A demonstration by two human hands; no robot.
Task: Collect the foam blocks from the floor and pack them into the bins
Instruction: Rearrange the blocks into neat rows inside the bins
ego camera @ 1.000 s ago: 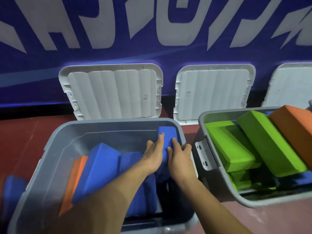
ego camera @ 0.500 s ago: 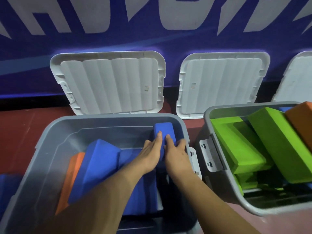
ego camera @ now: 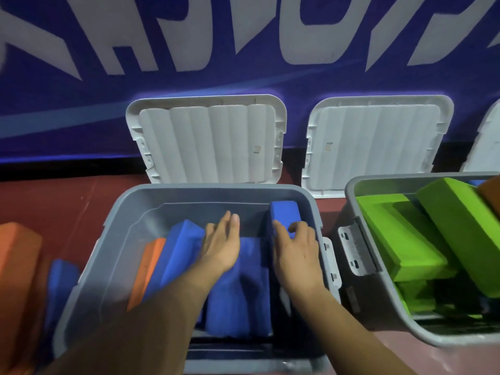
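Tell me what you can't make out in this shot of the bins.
All head view.
Left bin floor: covered by blocks and arms.
Orange block in right bin: cut by right edge.
Third lid: cut by right edge.
Orange floor block, blue floor block: blurred; orange cut by left edge.
Right hand on upright block: grip or touch, curled fingers hide it.
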